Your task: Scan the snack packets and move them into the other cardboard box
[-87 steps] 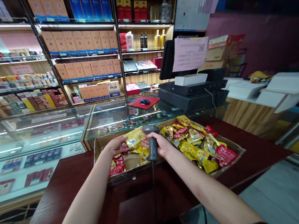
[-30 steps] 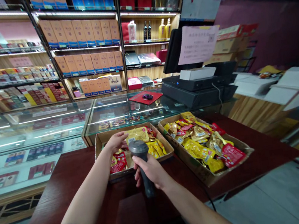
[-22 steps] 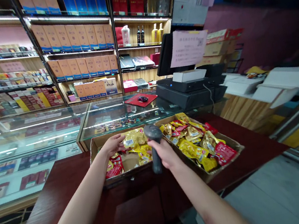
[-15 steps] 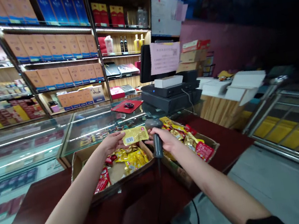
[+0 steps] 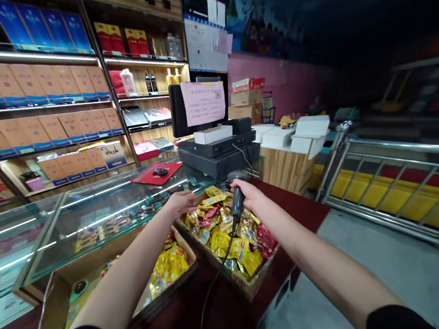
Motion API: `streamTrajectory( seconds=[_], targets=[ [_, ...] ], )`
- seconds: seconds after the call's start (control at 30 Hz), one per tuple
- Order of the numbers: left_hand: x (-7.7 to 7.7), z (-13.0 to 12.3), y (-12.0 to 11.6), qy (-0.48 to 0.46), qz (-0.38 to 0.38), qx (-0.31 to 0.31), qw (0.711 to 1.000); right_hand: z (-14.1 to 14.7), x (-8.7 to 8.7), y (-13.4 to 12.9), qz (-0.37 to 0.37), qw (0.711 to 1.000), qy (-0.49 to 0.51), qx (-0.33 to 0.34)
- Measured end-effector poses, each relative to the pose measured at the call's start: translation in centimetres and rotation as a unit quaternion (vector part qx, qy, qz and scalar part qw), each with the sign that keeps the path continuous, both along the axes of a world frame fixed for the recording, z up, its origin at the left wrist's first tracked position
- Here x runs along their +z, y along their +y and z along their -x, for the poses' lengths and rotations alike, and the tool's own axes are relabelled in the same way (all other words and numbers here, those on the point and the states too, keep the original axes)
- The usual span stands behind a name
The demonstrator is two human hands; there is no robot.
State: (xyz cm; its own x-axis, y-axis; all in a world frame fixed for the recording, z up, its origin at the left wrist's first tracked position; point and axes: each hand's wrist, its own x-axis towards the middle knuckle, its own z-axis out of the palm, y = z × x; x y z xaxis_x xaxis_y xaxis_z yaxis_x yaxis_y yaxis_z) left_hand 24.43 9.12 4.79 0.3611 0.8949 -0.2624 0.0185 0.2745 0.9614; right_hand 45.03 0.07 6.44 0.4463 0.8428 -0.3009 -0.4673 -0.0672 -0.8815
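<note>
My right hand (image 5: 245,192) is wrapped round the handle of a black barcode scanner (image 5: 237,201), above the right cardboard box (image 5: 250,288) full of yellow, gold and red snack packets (image 5: 235,248). A cable hangs from the scanner over the packets. At the back left edge of that box is my left hand (image 5: 182,201), fingers stretched towards the right, with no packet seen in it. The left cardboard box (image 5: 49,302) lies beneath my left forearm and holds yellow packets (image 5: 169,267) at its right end.
A glass display counter (image 5: 96,206) runs behind the boxes, with a mouse (image 5: 159,172) on a red mat (image 5: 146,177). Behind the right box stand a monitor (image 5: 178,110) and a black cash drawer (image 5: 218,159). A metal railing (image 5: 399,197) is at the right.
The view has turned to the right. The gold packet that my left hand held is no longer seen in it, and that hand is now at the right box. The scanner remains in my right hand.
</note>
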Motion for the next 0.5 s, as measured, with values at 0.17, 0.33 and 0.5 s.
streamTrajectory(
  seconds=[0.17, 0.33, 0.5],
  targets=[
    [0.7, 6.2, -0.5, -0.031, 0.001, 0.005, 0.999, 3.4, 0.3, -0.9, -0.004, 0.998, 0.035, 0.046],
    [1.7, 15.9, -2.1, -0.017, -0.018, 0.051, 0.998, 10.8, 1.0, -1.5, -0.027, 0.982, 0.088, 0.165],
    [0.2, 23.4, -4.9, -0.037, -0.040, 0.138, 0.989, 18.6, -0.6, -1.7, -0.017, 0.950, 0.144, 0.275]
  ],
)
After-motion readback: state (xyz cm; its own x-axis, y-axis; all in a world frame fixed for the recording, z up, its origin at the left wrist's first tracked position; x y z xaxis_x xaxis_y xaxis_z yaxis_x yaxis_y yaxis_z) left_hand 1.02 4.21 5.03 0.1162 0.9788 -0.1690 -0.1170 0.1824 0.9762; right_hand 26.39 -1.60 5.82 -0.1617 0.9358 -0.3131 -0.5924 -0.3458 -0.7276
